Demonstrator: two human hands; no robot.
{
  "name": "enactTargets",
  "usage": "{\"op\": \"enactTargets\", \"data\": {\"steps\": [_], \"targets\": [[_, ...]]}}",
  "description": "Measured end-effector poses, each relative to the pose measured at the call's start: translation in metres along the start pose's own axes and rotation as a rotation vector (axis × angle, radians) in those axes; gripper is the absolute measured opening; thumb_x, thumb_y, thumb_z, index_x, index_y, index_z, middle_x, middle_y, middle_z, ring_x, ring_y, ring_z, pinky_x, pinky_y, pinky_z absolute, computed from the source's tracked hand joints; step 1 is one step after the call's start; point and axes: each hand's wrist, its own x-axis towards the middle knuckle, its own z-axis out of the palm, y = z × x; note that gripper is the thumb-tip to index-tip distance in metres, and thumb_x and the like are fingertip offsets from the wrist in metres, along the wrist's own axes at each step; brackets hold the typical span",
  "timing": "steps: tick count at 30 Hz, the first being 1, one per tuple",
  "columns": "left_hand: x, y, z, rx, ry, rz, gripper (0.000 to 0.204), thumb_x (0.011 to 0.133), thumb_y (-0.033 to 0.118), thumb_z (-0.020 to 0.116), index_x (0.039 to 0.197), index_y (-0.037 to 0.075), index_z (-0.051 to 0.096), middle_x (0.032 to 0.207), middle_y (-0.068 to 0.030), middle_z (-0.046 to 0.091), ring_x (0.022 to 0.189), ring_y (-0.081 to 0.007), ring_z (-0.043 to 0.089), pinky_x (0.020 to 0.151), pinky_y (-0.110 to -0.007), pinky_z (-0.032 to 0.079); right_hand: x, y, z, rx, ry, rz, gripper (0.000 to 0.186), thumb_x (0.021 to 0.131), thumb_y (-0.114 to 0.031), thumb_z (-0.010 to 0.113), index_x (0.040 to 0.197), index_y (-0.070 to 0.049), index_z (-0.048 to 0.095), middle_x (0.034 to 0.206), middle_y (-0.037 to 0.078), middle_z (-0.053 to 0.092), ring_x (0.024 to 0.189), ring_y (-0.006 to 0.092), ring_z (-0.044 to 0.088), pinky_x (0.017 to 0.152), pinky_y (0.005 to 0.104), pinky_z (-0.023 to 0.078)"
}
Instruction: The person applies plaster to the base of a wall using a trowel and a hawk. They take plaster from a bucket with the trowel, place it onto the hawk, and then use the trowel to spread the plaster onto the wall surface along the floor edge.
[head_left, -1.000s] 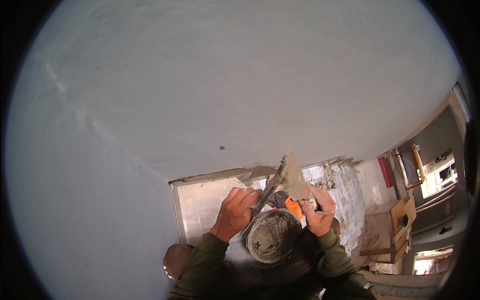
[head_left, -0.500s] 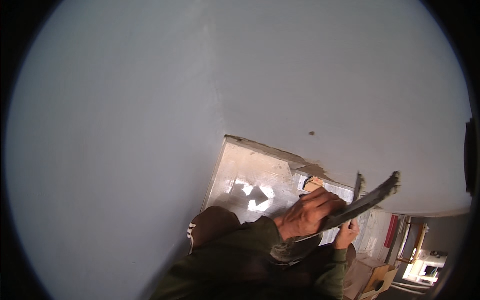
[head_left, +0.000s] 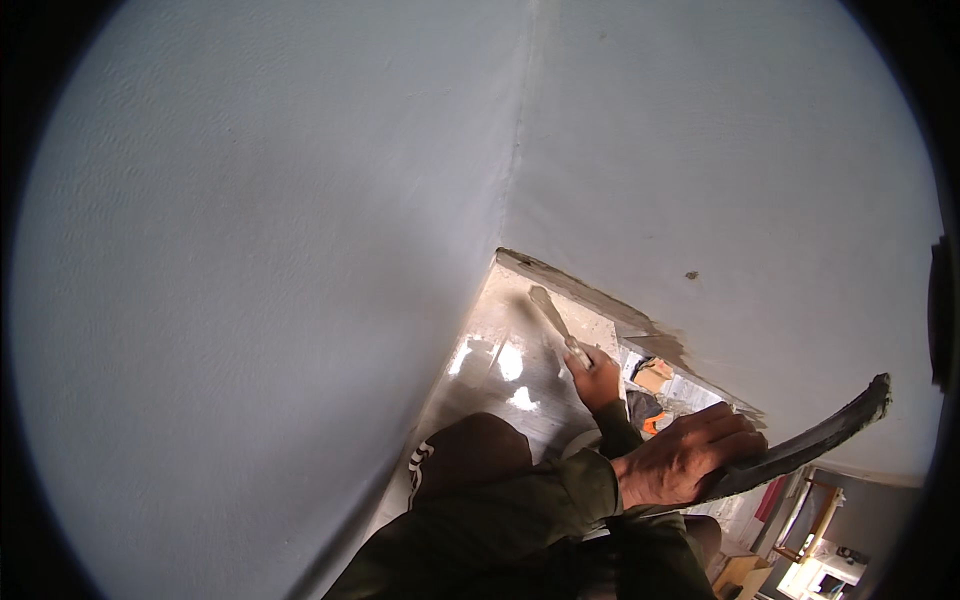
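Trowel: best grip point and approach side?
Grip the trowel by its handle, coming from the lower right of the picture. It slants with the blade pointing up-left, so the handle end likely gives the clearest hold, away from the blade. The right hand grips that end.

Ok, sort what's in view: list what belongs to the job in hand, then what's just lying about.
Job in hand:
- long dark blade, in the left hand
- narrow trowel, in the right hand

Seemingly lying about:
- orange item
- tan item near it
- tan boxy thing, lower right
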Motion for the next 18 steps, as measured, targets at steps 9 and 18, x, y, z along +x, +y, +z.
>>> {"op": "enactTargets", "data": {"steps": [9, 18], "targets": [[0.000, 0.004, -0.004, 0.011, 0.045, -0.035, 0.035, 0.068, 0.000, 0.061, 0.103, 0.000, 0.056, 0.092, -0.0112, 0.057, 0.084, -0.0274, 0.054, 0.073, -0.037, 0.044, 0.056, 0.001, 0.055, -0.076, -0.046, 0.217, 0.032, 0.074, -0.032, 0.064, 0.093, -0.006, 0.068, 0.068, 0.021, 0.062, 0.073, 0.0355, 0.062, 0.069, 0.0419, 0.048], [-0.001, 0.004, -0.007, 0.029, 0.026, -0.037, 0.037, 0.068, 0.003, 0.062, 0.104, 0.000, 0.056, 0.094, -0.0115, 0.057, 0.086, -0.0277, 0.055, 0.076, -0.037, 0.045, 0.076, 0.010, 0.040, -0.108, -0.059, 0.271, 0.032, 0.076, -0.034, 0.066, 0.092, -0.006, 0.068, 0.070, 0.018, 0.063, 0.069, 0.0275, 0.063, 0.067, 0.0359, 0.047]]}}
